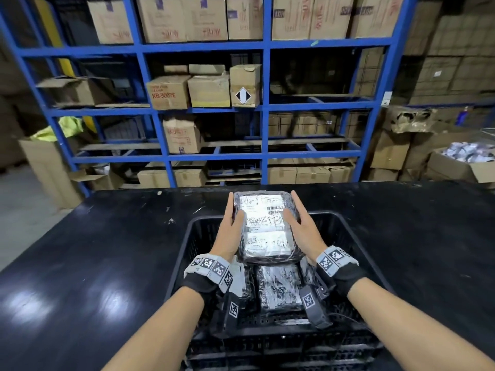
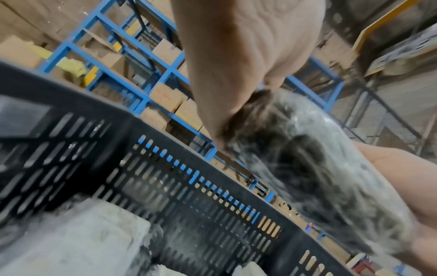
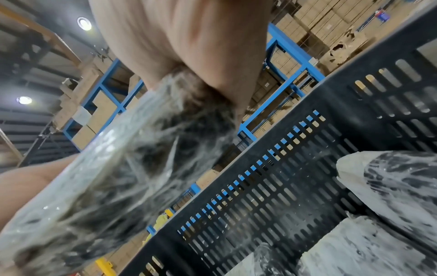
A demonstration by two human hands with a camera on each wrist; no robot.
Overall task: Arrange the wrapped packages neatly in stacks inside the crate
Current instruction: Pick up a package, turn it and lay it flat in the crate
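Note:
A plastic-wrapped package [image 1: 265, 228] with white shipping labels on top hangs above the black slotted crate [image 1: 199, 231]. My left hand [image 1: 231, 223] grips its left side and my right hand [image 1: 301, 223] grips its right side, thumbs on top. In the left wrist view the left hand [image 2: 236, 56] presses the blurred package [image 2: 319, 177] over the crate wall [image 2: 189, 196]. The right wrist view shows the right hand [image 3: 189, 46] on the package [image 3: 130, 168]. Other wrapped packages [image 1: 278, 287] lie in the crate near me, also seen as package ends [image 3: 390, 186] and a pale package [image 2: 82, 242].
The crate stands on a black table [image 1: 80, 250]. Behind the table rises blue shelving [image 1: 265, 108] filled with cardboard boxes. An open carton [image 1: 460, 167] of wrapped goods sits at the far right.

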